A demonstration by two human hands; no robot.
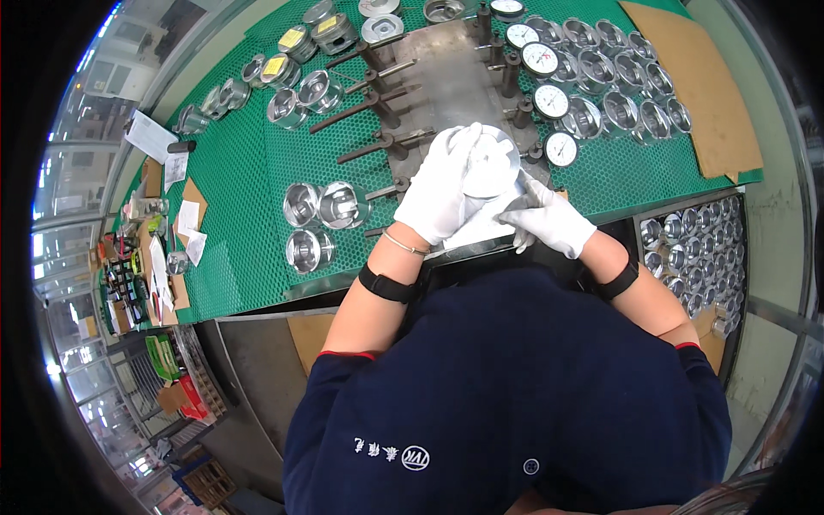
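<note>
Green matting (236, 232) covers the counter (272, 302) that spreads across the scene. Gloved in white, the left hand (442, 184) grasps a shiny metal piston (499, 163) over the near end of a metal plate (451, 73), the round face turned upward. The right hand (551, 219) sits at its near right side, fingers bent; whether they touch it, I cannot tell. The piston looks stiff and fairly heavy for its size, and its smooth metal could slip against cloth gloves. Its finish probably scratches or dents if knocked, so the round side wall seems the best hold, ideally with a hand on either side. Farther out, rods (343, 118) stick out left of the plate and dial gauges (550, 101) line its right. More pistons (342, 206) stand to the left, with rows of others far right beside a cardboard sheet (708, 103).
</note>
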